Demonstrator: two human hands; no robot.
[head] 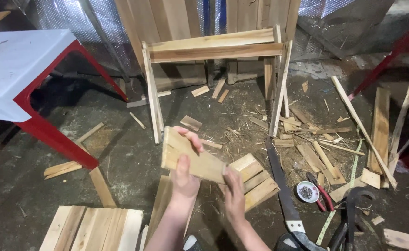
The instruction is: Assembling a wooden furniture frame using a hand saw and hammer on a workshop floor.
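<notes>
A short pale wooden board (193, 160), flat and rough-sawn with brownish grain streaks, is held up in the air above the dirt floor (130, 153), tilted so its right end dips. The left hand (185, 174) clasps it around the middle, fingers curled over the top edge. The right hand (234, 193) presses flat-fingered against its lower right end. Below lie stacked planks (255, 179); to the right, a handsaw (281, 183), a small tin of nails (308, 191) and red-handled pliers (323, 195). Behind stands a wooden frame (214, 49).
</notes>
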